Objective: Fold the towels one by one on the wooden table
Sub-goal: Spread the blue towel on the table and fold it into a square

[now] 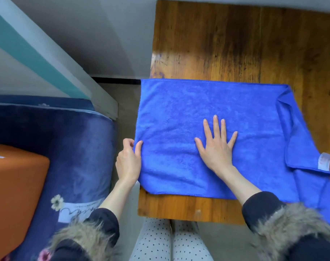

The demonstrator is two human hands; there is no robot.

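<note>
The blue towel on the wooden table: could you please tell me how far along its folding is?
Done: the blue towel lies on the wooden table, seemingly doubled over. In hand: the left hand pinches its left edge while the right hand presses flat on its middle. Left: the right end, with the white label, is rumpled and hangs over the table's near edge; further folds remain.

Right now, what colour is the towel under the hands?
Bright blue towel, with a small white tag at its right side; the head view shows it.
</note>
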